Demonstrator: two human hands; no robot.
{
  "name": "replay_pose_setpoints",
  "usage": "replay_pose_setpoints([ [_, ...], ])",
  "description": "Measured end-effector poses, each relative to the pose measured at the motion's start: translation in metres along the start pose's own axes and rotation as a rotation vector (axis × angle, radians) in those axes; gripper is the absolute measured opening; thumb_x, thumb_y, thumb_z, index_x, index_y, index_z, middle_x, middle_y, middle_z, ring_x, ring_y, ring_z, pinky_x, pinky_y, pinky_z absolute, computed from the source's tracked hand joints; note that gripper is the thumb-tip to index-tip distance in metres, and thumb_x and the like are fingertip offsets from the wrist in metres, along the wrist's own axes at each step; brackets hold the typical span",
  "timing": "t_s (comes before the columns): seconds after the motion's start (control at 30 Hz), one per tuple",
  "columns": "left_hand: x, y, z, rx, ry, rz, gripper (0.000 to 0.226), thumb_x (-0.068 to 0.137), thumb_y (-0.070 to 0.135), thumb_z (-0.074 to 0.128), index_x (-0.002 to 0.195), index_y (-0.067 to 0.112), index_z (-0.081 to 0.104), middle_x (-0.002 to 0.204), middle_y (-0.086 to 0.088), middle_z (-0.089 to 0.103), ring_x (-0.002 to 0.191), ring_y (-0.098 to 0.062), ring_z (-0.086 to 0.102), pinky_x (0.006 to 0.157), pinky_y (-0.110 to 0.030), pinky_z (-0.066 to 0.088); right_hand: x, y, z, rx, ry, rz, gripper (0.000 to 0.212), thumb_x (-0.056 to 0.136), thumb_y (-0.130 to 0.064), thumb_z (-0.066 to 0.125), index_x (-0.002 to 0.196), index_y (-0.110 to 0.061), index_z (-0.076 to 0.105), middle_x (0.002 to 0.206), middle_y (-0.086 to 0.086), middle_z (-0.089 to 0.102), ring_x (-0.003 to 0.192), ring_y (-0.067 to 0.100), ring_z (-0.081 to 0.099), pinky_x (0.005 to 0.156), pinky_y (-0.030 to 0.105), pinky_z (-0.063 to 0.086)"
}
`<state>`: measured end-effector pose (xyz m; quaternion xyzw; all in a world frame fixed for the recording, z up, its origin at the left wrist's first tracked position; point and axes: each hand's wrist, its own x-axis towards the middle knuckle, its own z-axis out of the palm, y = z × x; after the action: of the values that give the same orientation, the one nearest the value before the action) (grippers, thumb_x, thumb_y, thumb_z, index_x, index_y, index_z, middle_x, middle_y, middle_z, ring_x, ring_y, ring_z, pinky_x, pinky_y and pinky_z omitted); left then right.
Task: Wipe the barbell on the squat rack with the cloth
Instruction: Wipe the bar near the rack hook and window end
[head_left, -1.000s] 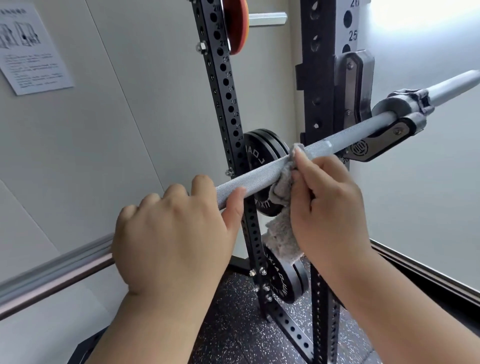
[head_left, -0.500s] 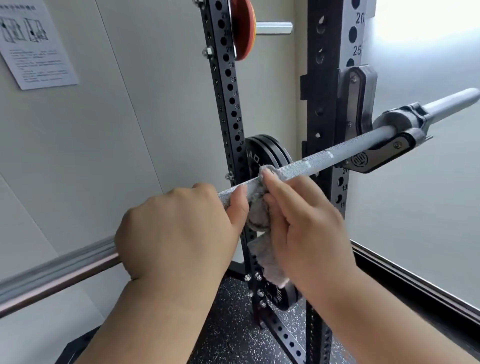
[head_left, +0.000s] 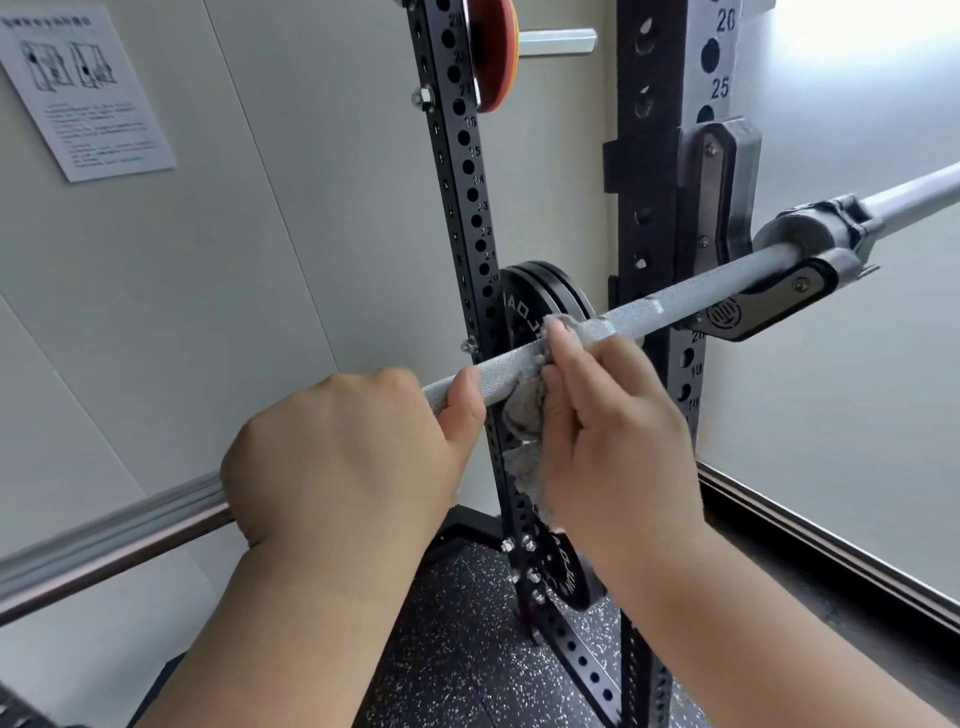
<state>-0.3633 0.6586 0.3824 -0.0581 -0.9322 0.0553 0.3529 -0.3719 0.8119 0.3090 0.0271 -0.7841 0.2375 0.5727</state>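
A steel barbell (head_left: 685, 292) runs from lower left to upper right and rests in the rack's hook (head_left: 748, 312) on the black squat rack upright (head_left: 649, 156). My left hand (head_left: 343, 457) grips the knurled shaft from above, thumb underneath. Just to its right, my right hand (head_left: 608, 431) holds a grey fluffy cloth (head_left: 524, 415) wrapped around the bar. Part of the cloth hangs down below the bar, behind my right wrist.
A second perforated upright (head_left: 467, 218) stands behind the bar with black weight plates (head_left: 540, 296) stored on it and an orange plate (head_left: 493, 52) above. A paper notice (head_left: 88, 93) hangs on the wall at left. Speckled rubber floor (head_left: 457, 649) lies below.
My right hand slid the cloth down the bar toward my left hand, then moved slightly back to the right. My left hand kept its grip.
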Motion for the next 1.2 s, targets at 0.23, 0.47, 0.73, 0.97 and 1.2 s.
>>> replay_pose_setpoints([
  [0.23,-0.003,0.001,-0.004,0.012,-0.012,0.003,0.070,0.092,0.069,0.006,0.065,0.017,0.044,0.052,0.000,0.046,0.044,-0.023,0.041,0.052,-0.023,0.036,0.011,0.010,-0.005,0.023,0.034,0.047,0.036,0.106,-0.028,0.050,0.131,-0.011,0.070,0.085,-0.001,0.061,0.058,0.020,0.054,0.049,0.033,0.050],
  [0.47,-0.004,0.003,-0.004,0.027,-0.007,-0.010,0.066,0.093,0.068,0.005,0.068,0.019,0.042,0.056,0.001,0.045,0.053,-0.028,0.046,0.050,-0.024,0.032,-0.011,-0.007,0.000,-0.066,-0.068,-0.138,0.057,0.108,-0.039,0.050,0.143,0.005,0.054,0.103,0.010,0.063,0.066,0.021,0.057,0.052,0.035,0.053],
  [0.73,-0.007,0.004,-0.002,0.050,0.056,-0.029,0.064,0.095,0.066,0.012,0.062,0.019,0.039,0.050,0.003,0.042,0.045,-0.024,0.038,0.049,-0.022,0.024,0.002,0.024,-0.009,-0.105,-0.069,-0.151,0.056,0.091,-0.018,0.077,0.142,-0.003,0.059,0.095,0.005,0.061,0.063,0.021,0.054,0.050,0.032,0.048],
  [0.97,-0.006,0.006,0.002,0.067,0.088,-0.069,0.062,0.095,0.064,0.016,0.061,0.018,0.038,0.051,0.000,0.040,0.046,-0.025,0.035,0.050,-0.024,0.021,-0.008,0.007,-0.008,-0.044,-0.187,-0.080,0.085,0.070,-0.019,0.092,0.145,-0.001,0.055,0.099,0.003,0.064,0.059,0.018,0.053,0.046,0.026,0.042],
  [1.2,-0.005,0.005,0.004,0.090,0.130,-0.075,0.063,0.096,0.064,0.010,0.061,0.019,0.037,0.050,0.003,0.039,0.045,-0.024,0.034,0.049,-0.023,0.020,0.003,0.020,-0.010,-0.063,-0.055,-0.025,0.046,0.103,-0.020,0.058,0.142,0.003,0.056,0.103,0.008,0.067,0.059,0.024,0.058,0.050,0.024,0.036],
])
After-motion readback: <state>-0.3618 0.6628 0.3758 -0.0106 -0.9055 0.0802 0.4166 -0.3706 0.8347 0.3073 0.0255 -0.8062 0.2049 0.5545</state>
